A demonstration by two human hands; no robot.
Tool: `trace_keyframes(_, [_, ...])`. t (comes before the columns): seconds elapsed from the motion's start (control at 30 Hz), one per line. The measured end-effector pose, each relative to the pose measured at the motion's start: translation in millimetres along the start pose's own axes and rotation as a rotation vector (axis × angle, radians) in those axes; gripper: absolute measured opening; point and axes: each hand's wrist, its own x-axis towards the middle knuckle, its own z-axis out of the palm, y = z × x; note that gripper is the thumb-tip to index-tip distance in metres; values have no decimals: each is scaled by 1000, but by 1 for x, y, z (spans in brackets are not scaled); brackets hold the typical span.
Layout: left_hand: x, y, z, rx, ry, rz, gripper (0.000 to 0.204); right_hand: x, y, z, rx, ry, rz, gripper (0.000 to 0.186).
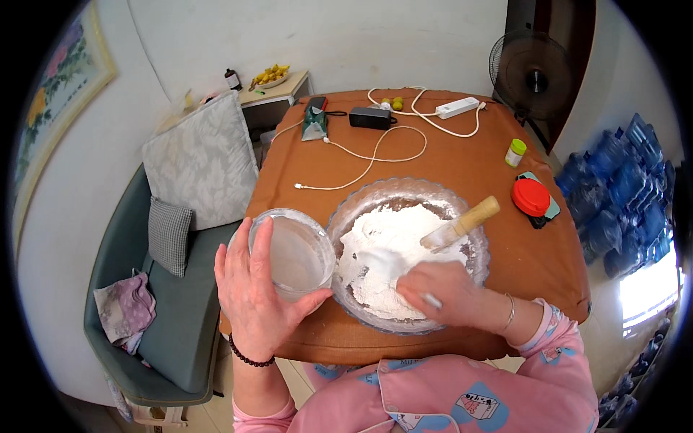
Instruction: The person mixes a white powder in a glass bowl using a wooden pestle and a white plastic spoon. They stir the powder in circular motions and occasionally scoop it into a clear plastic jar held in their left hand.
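A left hand [263,296] holds, fingers spread, a bowl [299,213] of cloudy liquid, probably weighty, slosh-prone, safest steadied by both sides, as I watch the right hand [447,290] grip a blurred white utensil [384,261] in the flour [390,227] basin [357,196] alongside

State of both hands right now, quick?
Left hand: holding the tub, grip around its side.
Right hand: closed, holding what looks like a spoon, blurred, at the flour.
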Motion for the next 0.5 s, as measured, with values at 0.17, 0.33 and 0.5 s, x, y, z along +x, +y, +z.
trace_keyframes(0.17, [-1,-3,1,8,19,9,107,24,38,-15,-88,200,20,9])
trace_keyframes(0.33, [0,-3,3,-4,17,7,107,39,50,-15,-454,133,-53,6])
trace_keyframes(0.5, [-1,-4,3,0,11,5,106,46,45,6,-469,31,-156,8])
